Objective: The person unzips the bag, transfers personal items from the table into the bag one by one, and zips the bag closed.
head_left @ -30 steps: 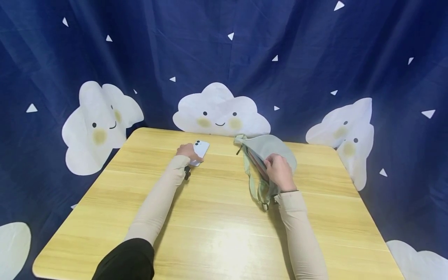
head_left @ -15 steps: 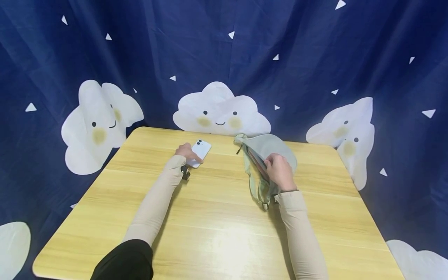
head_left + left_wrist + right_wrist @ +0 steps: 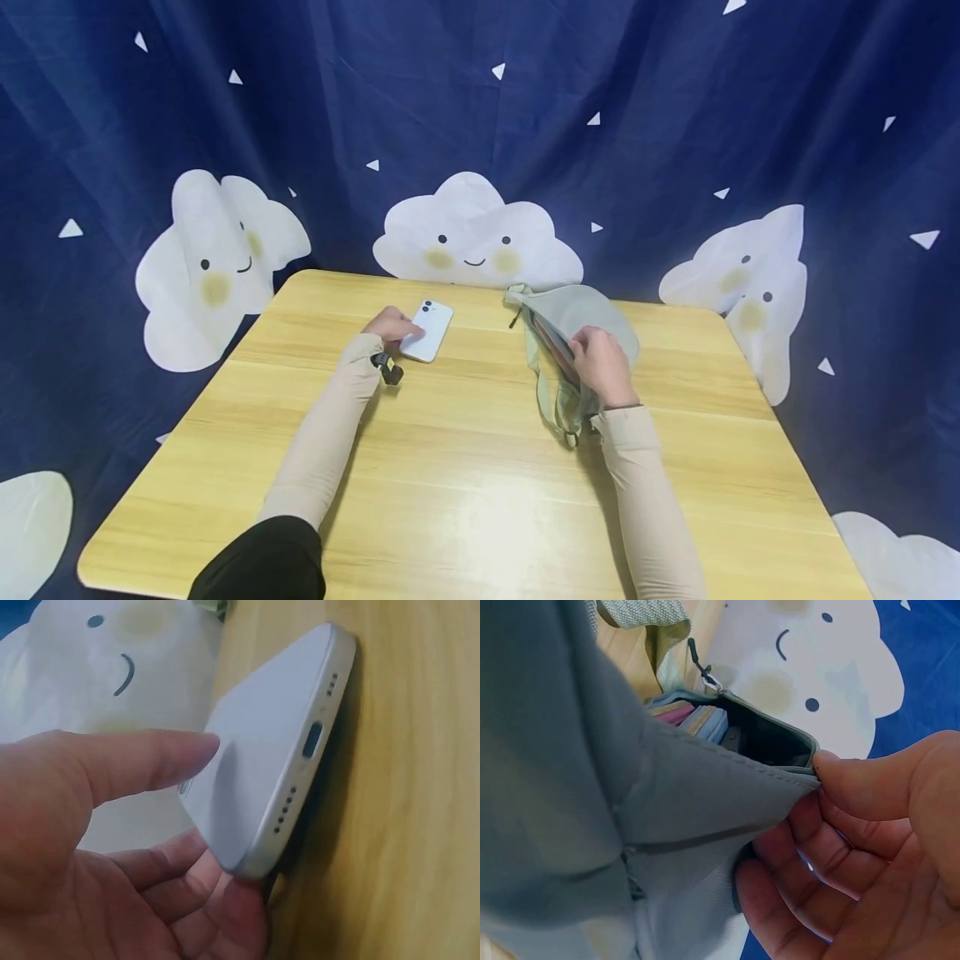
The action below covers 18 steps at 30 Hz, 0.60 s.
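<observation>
A white smartphone (image 3: pixel 431 332) lies back up on the table, its camera end pointing away. My left hand (image 3: pixel 392 325) is at its left edge. In the left wrist view the thumb (image 3: pixel 191 750) reaches over the phone's back, and the other fingers bend in at its edge, partly hidden behind the corner. A grey-green sling bag (image 3: pixel 588 312) lies to the right. My right hand (image 3: pixel 603 362) pinches the rim of its unzipped opening between thumb and fingers, holding it apart. Pink and light blue items (image 3: pixel 705 724) with tan edges show inside, with dark depth beyond.
The bag's strap (image 3: pixel 547 404) and buckle trail toward the near side of the wooden table (image 3: pixel 480 467). A black zipper pull (image 3: pixel 696 656) hangs at the opening. A dark blue curtain (image 3: pixel 480 100) with cloud faces stands right behind the table.
My left hand has drawn back leftward, its thumb moving from the phone's near end to its middle, so more of the phone shows. The phone has turned slightly. My right hand stays on the bag.
</observation>
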Motion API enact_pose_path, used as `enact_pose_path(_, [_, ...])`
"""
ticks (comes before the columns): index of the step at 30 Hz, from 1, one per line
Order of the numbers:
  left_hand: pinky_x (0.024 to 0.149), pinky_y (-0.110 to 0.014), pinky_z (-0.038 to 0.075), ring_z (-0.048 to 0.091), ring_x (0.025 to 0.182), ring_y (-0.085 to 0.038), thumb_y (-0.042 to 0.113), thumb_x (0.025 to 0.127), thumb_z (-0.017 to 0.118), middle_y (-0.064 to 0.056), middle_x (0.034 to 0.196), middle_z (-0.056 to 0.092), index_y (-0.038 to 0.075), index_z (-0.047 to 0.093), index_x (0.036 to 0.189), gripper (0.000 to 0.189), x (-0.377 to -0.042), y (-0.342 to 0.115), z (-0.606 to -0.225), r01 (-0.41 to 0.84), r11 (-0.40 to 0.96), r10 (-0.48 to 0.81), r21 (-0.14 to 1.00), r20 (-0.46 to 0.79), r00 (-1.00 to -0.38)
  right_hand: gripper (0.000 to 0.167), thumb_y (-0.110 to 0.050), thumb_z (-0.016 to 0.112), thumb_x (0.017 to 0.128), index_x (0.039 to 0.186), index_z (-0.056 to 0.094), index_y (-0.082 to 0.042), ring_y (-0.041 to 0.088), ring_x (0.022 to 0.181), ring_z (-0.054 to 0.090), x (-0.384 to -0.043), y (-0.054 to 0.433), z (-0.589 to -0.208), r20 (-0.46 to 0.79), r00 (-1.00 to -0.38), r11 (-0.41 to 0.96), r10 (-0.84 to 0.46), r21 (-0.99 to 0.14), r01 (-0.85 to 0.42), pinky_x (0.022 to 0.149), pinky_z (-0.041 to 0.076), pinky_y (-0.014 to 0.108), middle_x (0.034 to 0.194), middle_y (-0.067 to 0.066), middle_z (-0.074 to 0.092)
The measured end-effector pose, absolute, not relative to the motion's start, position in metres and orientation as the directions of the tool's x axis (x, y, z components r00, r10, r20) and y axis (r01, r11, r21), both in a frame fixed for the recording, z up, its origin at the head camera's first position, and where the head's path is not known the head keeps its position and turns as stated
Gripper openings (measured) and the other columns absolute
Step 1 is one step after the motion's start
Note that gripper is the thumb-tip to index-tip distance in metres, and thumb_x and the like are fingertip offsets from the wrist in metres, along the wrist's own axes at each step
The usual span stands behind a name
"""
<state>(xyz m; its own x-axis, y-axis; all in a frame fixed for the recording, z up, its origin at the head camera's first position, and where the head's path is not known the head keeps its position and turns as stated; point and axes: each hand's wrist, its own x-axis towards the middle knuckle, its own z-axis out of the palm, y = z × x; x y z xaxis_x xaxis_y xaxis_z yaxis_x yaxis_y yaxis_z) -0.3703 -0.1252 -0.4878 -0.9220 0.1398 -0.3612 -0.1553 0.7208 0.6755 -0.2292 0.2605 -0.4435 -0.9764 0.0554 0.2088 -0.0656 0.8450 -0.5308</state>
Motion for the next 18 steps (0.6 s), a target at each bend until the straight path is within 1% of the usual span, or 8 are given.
enact_pose_path(4, [0.058,-0.020,0.048,0.054,0.067,-0.010,0.022,0.091,0.069,-0.001,0.083,0.060,-0.008,0.066,0.125,0.046,-0.366,-0.129,-0.491,-0.207,0.638,0.154,0.742,-0.386,-0.910,0.019,-0.015,0.063,0.102,0.101,0.073,0.001,0.040,0.091,0.072,-0.229,0.261,-0.444,0.210,-0.976,0.846,0.051,-0.529,-0.069,0.080,0.059,0.057,0.102,0.021,0.076])
enact_pose_path(6, [0.063,-0.019,0.053,0.059,0.072,-0.009,0.017,0.091,0.069,-0.003,0.090,0.065,-0.009,0.063,0.131,0.049,-0.365,-0.130,-0.494,-0.251,0.561,0.156,0.789,-0.398,-0.904,0.019,-0.015,0.063,0.102,0.101,0.074,0.000,0.040,0.092,0.072,-0.230,0.261,-0.445,0.212,-0.976,0.846,0.052,-0.529,-0.069,0.080,0.059,0.057,0.102,0.021,0.076])
enact_pose_path(9, [0.070,-0.018,0.057,0.063,0.079,-0.009,0.013,0.092,0.068,-0.008,0.097,0.070,-0.010,0.058,0.137,0.052,-0.362,-0.131,-0.496,-0.281,0.462,0.192,0.841,-0.405,-0.894,0.019,-0.015,0.063,0.102,0.101,0.074,0.001,0.040,0.091,0.072,-0.230,0.261,-0.445,0.217,-0.975,0.847,0.050,-0.526,-0.074,0.079,0.059,0.057,0.101,0.021,0.076])
enact_pose_path(10, [0.069,-0.018,0.058,0.066,0.079,-0.010,0.012,0.091,0.069,-0.009,0.097,0.072,-0.012,0.058,0.135,0.051,-0.361,-0.132,-0.497,-0.282,0.411,0.221,0.867,-0.395,-0.891,0.019,-0.015,0.063,0.102,0.101,0.074,0.001,0.040,0.090,0.072,-0.230,0.261,-0.445,0.218,-0.975,0.847,0.049,-0.526,-0.075,0.078,0.059,0.057,0.101,0.021,0.076])
enact_pose_path(13, [0.066,-0.018,0.058,0.069,0.079,-0.011,0.011,0.090,0.071,-0.014,0.099,0.076,-0.014,0.055,0.137,0.055,-0.359,-0.135,-0.499,-0.283,0.315,0.281,0.906,-0.374,-0.884,0.019,-0.015,0.062,0.102,0.101,0.074,0.001,0.039,0.089,0.072,-0.230,0.261,-0.445,0.221,-0.974,0.849,0.047,-0.523,-0.078,0.078,0.059,0.057,0.101,0.021,0.076])
enact_pose_path(15, [0.062,-0.016,0.057,0.070,0.079,-0.011,0.009,0.091,0.071,-0.015,0.100,0.077,-0.014,0.053,0.138,0.056,-0.355,-0.135,-0.499,-0.290,0.268,0.293,0.919,-0.365,-0.884,0.019,-0.015,0.062,0.102,0.102,0.074,0.001,0.039,0.089,0.072,-0.230,0.261,-0.444,0.220,-0.974,0.848,0.048,-0.524,-0.077,0.077,0.059,0.057,0.101,0.021,0.076])
enact_pose_path(18, [0.060,-0.013,0.054,0.069,0.077,-0.008,0.007,0.094,0.068,-0.010,0.098,0.077,-0.013,0.050,0.142,0.055,-0.347,-0.131,-0.496,-0.313,0.236,0.266,0.920,-0.371,-0.890,0.019,-0.015,0.062,0.102,0.101,0.074,0.001,0.039,0.088,0.072,-0.229,0.261,-0.444,0.214,-0.976,0.846,0.049,-0.529,-0.073,0.077,0.059,0.057,0.101,0.021,0.076])
